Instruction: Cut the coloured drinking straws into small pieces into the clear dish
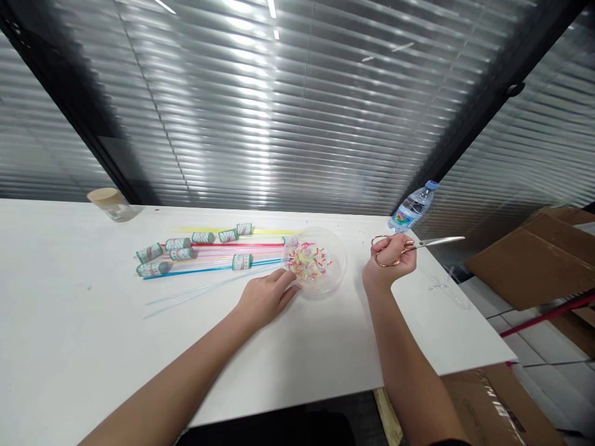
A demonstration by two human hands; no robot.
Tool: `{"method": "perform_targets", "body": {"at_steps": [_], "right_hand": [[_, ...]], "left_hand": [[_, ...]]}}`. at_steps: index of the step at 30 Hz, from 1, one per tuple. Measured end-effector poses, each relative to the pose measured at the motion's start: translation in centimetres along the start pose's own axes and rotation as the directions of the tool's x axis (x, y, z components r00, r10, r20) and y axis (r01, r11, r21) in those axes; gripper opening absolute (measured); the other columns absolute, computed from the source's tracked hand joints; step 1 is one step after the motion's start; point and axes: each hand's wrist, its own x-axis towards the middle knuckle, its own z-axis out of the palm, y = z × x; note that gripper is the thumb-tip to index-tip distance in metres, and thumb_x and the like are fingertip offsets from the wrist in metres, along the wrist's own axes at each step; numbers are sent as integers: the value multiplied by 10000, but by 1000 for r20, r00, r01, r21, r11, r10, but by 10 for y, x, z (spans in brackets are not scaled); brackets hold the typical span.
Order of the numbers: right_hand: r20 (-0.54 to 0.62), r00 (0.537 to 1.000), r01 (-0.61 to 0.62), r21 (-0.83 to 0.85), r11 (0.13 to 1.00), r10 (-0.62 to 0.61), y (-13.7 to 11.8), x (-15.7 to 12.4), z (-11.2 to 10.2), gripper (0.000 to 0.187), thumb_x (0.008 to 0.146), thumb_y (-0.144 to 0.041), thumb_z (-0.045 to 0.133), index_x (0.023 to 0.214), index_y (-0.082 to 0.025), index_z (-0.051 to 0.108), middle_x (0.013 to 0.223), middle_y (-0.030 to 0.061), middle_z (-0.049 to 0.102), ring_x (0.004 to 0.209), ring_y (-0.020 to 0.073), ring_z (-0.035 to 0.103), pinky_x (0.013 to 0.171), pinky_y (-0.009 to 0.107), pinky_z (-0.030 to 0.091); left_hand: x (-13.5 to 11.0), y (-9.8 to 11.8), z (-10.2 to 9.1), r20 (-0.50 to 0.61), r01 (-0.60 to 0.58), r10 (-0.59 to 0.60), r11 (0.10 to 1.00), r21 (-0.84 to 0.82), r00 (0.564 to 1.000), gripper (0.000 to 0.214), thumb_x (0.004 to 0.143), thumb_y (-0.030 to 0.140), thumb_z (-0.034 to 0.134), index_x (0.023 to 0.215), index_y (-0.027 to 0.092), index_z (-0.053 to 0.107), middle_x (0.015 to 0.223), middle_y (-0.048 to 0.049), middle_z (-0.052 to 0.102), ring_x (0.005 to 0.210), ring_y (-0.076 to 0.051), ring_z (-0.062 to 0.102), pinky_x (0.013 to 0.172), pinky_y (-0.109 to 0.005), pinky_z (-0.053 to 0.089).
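While a jar stands by the counter's back edge, straws and patterned rolls lie to its right. The left hand touches the bowl of small bits, seemingly steadying it; whether its grip pinches the rim, I cannot tell. The right hand's grip holds scissors near a bottle by the back right corner. Using them over the bowl would call for turning the blades inward.
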Motion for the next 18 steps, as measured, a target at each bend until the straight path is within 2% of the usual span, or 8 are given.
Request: {"method": "perform_targets", "body": {"at_steps": [2, 4, 6, 8, 9, 11, 18], "right_hand": [[-32, 999, 32, -1, 999, -32, 0, 1, -1, 288, 897, -363, 467, 654, -233, 384, 451, -71, 394, 431, 119, 451, 500, 284, 442], [-4, 999, 40, -38, 998, -41, 2, 4, -1, 264, 893, -394, 484, 697, -226, 430, 472, -70, 420, 450, 123, 486, 529, 290, 459], [138, 990, -13, -117, 993, 29, 8, 6, -2, 233, 855, -427, 552, 805, -204, 510, 514, -63, 481, 477, 131, 537, 541, 285, 466], [296, 942, -97, -216, 972, 160, 15, 8, -3, 286, 815, -449, 610, 891, -177, 563, 543, -52, 527, 488, 136, 569, 519, 265, 453], [329, 920, -132, -254, 958, 214, 19, 8, -4, 307, 809, -459, 618, 896, -167, 576, 544, -47, 537, 486, 136, 574, 507, 255, 443], [338, 902, -168, -296, 940, 267, 24, 8, -4, 325, 804, -477, 623, 857, -158, 584, 543, -39, 549, 481, 134, 580, 495, 243, 429], [359, 897, -156, -289, 944, 258, 20, 4, -4, 298, 814, -452, 605, 817, -155, 591, 508, -27, 573, 470, 139, 580, 518, 249, 442]], "left_hand": [[0, 0, 0, -4, -2, 2, 1000, 7, 1000, 277, 977, 402, 320, 1001, 230, 536, 1004, -20, 684, 752, -184, 680, 540, -260, 391], [0, 0, 0, -5, -1, 1, 1000, 17, 1000, 276, 977, 402, 320, 1005, 231, 536, 992, -17, 686, 745, -181, 679, 535, -258, 388], [0, 0, 0, -3, -1, 1, 1000, 26, 1000, 270, 976, 398, 326, 1009, 233, 536, 994, -15, 687, 742, -176, 678, 535, -256, 389], [0, 0, 0, 2, -6, 6, 999, 31, 1000, 269, 976, 394, 324, 1013, 232, 536, 1000, -14, 687, 745, -174, 679, 544, -256, 399], [0, 0, 0, 3, -9, 8, 999, 33, 1000, 274, 977, 395, 321, 1015, 232, 537, 1002, -15, 687, 751, -175, 681, 550, -258, 405], [0, 0, 0, 4, -8, 8, 999, 35, 1000, 285, 979, 400, 313, 1019, 231, 539, 1000, -16, 687, 761, -181, 684, 559, -264, 416], [0, 2, -1, 3, -13, 13, 999, 33, 1000, 273, 976, 394, 326, 1018, 231, 540, 996, -12, 684, 762, -192, 685, 548, -276, 424]]}}
